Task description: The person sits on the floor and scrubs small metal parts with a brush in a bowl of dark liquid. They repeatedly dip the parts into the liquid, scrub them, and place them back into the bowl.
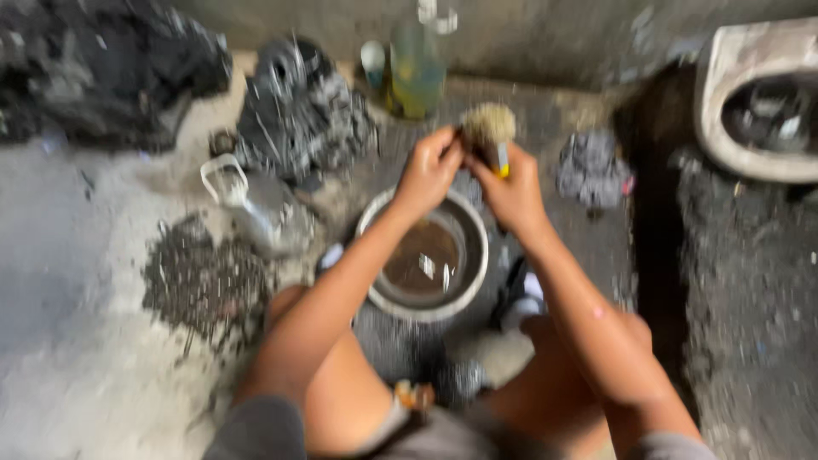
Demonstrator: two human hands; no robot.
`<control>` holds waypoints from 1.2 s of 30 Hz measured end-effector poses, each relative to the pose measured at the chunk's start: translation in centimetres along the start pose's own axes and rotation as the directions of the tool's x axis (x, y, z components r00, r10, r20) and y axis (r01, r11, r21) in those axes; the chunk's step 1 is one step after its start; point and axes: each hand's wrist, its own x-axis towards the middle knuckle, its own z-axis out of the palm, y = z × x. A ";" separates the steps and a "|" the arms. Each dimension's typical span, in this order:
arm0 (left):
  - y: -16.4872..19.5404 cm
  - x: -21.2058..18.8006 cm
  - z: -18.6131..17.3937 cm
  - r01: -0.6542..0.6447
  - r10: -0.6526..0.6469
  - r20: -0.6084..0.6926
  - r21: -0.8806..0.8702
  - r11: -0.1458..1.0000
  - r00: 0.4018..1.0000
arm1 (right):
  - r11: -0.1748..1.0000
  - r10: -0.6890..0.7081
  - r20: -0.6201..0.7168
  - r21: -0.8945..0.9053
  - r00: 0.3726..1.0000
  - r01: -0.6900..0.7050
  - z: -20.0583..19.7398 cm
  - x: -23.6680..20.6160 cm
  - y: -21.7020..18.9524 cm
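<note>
The view is blurred. My right hand [514,194] grips a paintbrush [490,135] with pale, splayed bristles pointing up and a yellow band at the ferrule. My left hand [429,170] is closed beside it, fingertips touching the base of the bristles. Both hands hover over the far rim of a round pale bowl [475,281] that holds dark brown liquid. The bowl sits on the ground between my bent knees.
A dark metal engine part [300,115] lies at the back left, a metal jug [256,204] with a handle beside it. Several small dark parts [200,281] are scattered left. A greenish bottle [417,72] stands behind. A grey rag [590,168] and a white basin [750,102] lie right.
</note>
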 end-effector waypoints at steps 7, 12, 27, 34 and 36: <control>2.5 1.5 -0.6 0.268 -0.298 -0.047 -0.320 0.909 0.953 | 0.888 0.459 -0.099 0.078 0.883 -0.453 -1.1 0.8 3.2; -0.1 0.3 0.2 0.243 -0.309 -0.035 -0.537 0.808 0.950 | 0.958 0.271 -0.048 0.111 0.961 -0.264 -1.3 -1.1 -0.3; 0.6 -1.1 -1.0 0.178 -0.221 -0.129 -0.284 0.942 0.967 | 0.943 -0.128 -0.099 -0.320 0.987 0.090 -0.6 -0.1 -3.5; -3.7 -1.2 -0.8 0.299 -0.483 -0.225 -0.549 0.780 0.846 | 0.940 -0.148 -0.083 -0.323 0.985 0.114 -0.8 0.1 -4.7; -4.5 -0.7 -0.7 0.311 -0.516 -0.194 -0.607 0.732 0.834 | 0.939 -0.165 -0.043 -0.311 0.985 0.144 -0.8 0.3 -5.1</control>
